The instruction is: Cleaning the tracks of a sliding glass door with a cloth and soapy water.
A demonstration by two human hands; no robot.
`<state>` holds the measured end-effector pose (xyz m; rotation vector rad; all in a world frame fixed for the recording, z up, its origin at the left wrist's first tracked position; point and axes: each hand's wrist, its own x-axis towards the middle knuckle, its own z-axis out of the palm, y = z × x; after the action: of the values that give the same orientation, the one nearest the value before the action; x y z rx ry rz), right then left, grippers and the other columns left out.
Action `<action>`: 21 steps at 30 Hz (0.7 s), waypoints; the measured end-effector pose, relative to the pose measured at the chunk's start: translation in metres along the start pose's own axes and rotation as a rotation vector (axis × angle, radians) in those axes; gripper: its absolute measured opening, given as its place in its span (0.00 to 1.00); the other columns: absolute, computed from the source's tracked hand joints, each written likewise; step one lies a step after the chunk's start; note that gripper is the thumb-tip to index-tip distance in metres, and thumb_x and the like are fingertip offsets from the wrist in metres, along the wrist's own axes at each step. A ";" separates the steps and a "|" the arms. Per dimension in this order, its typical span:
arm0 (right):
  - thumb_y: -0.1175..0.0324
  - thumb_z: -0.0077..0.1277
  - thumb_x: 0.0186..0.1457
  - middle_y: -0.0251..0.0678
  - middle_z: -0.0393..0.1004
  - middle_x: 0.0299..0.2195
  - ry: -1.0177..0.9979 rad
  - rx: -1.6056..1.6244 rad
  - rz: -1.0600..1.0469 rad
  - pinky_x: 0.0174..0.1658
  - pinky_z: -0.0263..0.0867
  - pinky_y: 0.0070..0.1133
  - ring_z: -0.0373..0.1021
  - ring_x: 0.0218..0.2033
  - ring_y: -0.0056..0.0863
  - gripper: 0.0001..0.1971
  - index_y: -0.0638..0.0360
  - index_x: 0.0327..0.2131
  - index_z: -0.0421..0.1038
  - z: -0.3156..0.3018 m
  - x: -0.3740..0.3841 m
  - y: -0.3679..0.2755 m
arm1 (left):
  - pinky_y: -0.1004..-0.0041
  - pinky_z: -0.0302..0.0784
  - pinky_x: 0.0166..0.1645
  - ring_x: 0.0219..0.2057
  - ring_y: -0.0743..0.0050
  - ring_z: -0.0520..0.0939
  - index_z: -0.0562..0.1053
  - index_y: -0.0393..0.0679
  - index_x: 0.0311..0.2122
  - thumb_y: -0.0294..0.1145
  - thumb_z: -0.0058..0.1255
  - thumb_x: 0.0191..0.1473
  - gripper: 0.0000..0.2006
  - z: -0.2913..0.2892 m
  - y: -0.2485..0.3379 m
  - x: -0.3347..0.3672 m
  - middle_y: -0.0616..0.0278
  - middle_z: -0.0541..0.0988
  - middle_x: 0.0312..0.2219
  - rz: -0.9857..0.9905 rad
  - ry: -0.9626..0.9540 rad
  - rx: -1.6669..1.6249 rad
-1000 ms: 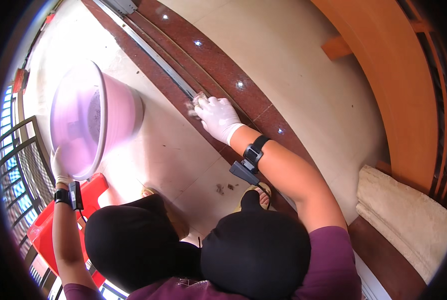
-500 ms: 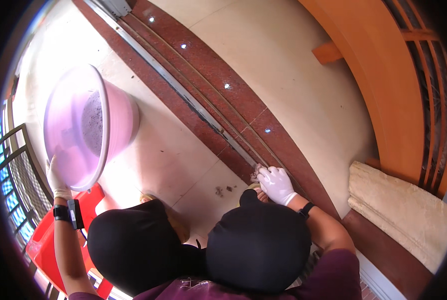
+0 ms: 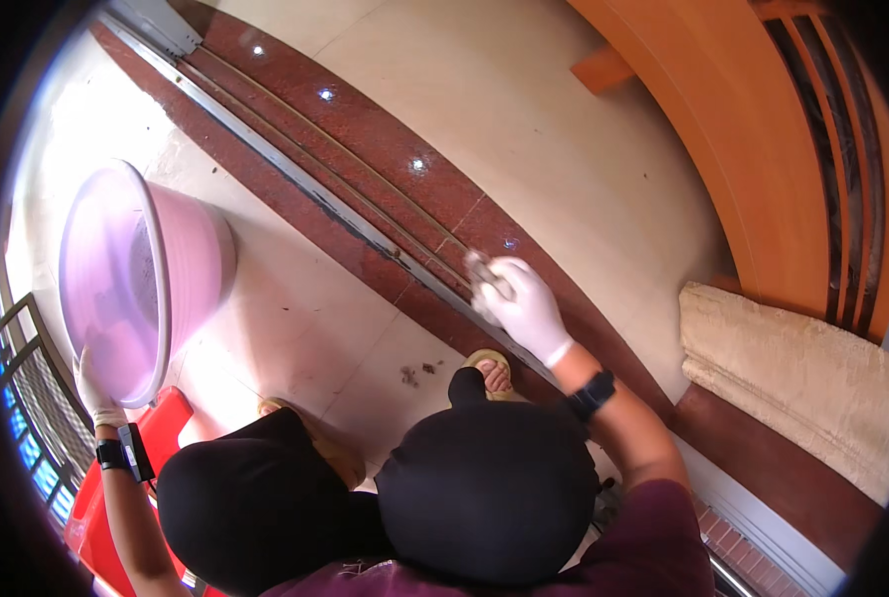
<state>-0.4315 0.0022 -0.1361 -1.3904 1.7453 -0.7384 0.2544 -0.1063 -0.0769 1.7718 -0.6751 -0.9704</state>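
Observation:
My left hand [image 3: 96, 386], in a white glove, grips the near rim of a pink plastic basin [image 3: 203, 261]. The basin is tipped on its side toward the left, and dark specks coat part of its inside. Over the metal sliding-door track [image 3: 305, 189], my gloved right hand [image 3: 526, 310] is closed on a small greyish, crumpled piece, perhaps a rag. Motion blurs the fingertips, so its kind is unclear. My right foot in a yellowish sandal [image 3: 486, 360] stands beside the track, nearer than the hand.
A red plastic stool or chair [image 3: 171, 423] stands at the left, by a dark metal grille [image 3: 41, 348]. Dark crumbs of dirt [image 3: 414, 375] lie on the pale tiles. At the right are a curved orange wooden piece [image 3: 708, 129] and a folded beige mat [image 3: 792, 373].
My right hand has moved forward along the track, away from my foot, and the greyish piece shows more. My left hand still holds the basin. The whole view has shifted somewhat.

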 end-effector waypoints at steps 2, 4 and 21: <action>0.69 0.51 0.49 0.39 0.74 0.37 -0.062 -0.266 -0.200 0.41 0.69 0.31 0.72 0.38 0.41 0.11 0.60 0.38 0.71 0.013 0.032 -0.020 | 0.74 0.74 0.42 0.36 0.75 0.78 0.70 0.42 0.46 0.33 0.48 0.58 0.12 0.019 0.010 -0.013 0.64 0.75 0.36 -0.003 0.023 0.045; 0.68 0.48 0.49 0.36 0.74 0.38 -0.082 -0.393 -0.262 0.40 0.69 0.32 0.72 0.38 0.38 0.12 0.55 0.39 0.72 0.042 0.056 -0.035 | 0.73 0.75 0.42 0.36 0.73 0.78 0.69 0.40 0.48 0.33 0.48 0.58 0.14 0.000 0.007 -0.002 0.64 0.76 0.36 0.014 0.025 0.073; 0.64 0.47 0.48 0.27 0.71 0.34 -0.277 -1.121 -0.145 0.33 0.63 0.25 0.67 0.33 0.26 0.16 0.55 0.42 0.71 -0.072 -0.175 0.085 | 0.73 0.74 0.42 0.36 0.73 0.78 0.71 0.37 0.45 0.36 0.46 0.59 0.14 -0.021 0.010 0.023 0.61 0.76 0.36 -0.115 -0.145 0.229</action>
<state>-0.5185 0.1906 -0.1299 -2.1986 1.8834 0.4881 0.2843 -0.1178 -0.0701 1.9711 -0.8097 -1.1455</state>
